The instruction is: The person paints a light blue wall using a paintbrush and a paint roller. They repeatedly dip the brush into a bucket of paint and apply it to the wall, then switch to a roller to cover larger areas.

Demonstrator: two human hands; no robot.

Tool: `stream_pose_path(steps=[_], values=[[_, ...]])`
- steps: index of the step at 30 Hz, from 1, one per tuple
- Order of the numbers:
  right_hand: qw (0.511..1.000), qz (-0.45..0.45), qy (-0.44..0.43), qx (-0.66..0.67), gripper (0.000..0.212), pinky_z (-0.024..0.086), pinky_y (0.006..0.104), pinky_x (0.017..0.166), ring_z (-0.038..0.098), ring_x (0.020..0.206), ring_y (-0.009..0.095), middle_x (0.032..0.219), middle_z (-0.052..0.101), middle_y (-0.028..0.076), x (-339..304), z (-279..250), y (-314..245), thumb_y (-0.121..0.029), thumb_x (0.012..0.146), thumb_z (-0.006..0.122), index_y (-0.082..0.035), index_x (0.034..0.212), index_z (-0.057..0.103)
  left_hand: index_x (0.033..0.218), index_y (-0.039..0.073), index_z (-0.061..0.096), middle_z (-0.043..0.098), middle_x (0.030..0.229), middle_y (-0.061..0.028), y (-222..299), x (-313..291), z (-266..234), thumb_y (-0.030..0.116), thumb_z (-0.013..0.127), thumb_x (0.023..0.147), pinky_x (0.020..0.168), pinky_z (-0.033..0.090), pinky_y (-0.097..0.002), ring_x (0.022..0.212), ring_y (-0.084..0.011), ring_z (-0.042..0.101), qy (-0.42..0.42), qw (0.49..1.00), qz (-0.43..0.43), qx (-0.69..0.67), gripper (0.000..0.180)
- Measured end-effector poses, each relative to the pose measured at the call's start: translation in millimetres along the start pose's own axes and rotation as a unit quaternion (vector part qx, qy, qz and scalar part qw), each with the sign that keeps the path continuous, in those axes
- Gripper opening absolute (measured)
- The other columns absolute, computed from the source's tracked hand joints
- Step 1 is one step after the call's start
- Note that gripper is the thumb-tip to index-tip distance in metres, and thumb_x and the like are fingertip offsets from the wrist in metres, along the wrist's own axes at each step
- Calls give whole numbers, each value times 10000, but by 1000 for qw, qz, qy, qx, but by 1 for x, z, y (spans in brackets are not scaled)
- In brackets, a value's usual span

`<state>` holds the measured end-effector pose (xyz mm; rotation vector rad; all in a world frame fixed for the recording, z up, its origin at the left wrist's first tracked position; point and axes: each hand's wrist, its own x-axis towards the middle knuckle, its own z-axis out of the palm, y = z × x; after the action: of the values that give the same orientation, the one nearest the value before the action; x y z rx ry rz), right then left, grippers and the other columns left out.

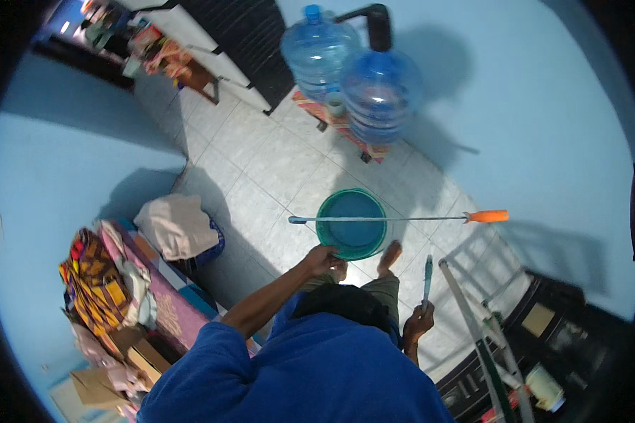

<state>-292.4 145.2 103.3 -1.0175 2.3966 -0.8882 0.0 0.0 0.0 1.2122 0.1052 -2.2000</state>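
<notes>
A green bucket (pixel 323 237) stands on the floor in front of me with blue liquid (pixel 351 211) inside. My left hand (pixel 322 260) is closed on its near rim. Across its top lies a long thin rod (pixel 402 218) with an orange handle (pixel 487 216) at the right and a blue-coated end (pixel 298 220) past the left rim. My right hand (pixel 418 323) holds a slim, blue-stained tool upright, apparently a paintbrush (pixel 428 276), off to the right of the bucket. Its lower end is hidden in my fingers.
Two large blue water bottles (pixel 382 95) stand by the far wall. A metal ladder (pixel 476 342) leans close on my right, near a black cabinet (pixel 564 331). Piled cloths (pixel 106 282) and a cloth-covered blue basket (pixel 180 225) are at left. My bare foot (pixel 389 255) is beside the bucket.
</notes>
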Motion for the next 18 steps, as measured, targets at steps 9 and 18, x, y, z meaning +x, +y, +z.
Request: stream_pose_path(steps=[9,18], values=[[969,-199,-133,-62,195,415,405,566,542,636,319,729,551,168,11,59,-101,-104,770,464,20,901,539,1020,-84,429,538,1010,-197,63,-127,-75,11,480,758,829,485,-344,914,-283,571,85,981,101,-144,283],[891,-348,-278,-84,213,424,408,583,551,658,339,751,569,183,62,143,-172,-101,759,484,9,930,549,1070,-54,430,521,1069,-164,49,-179,-134,11,488,757,909,435,-353,1005,-240,522,137,907,279,-284,325]])
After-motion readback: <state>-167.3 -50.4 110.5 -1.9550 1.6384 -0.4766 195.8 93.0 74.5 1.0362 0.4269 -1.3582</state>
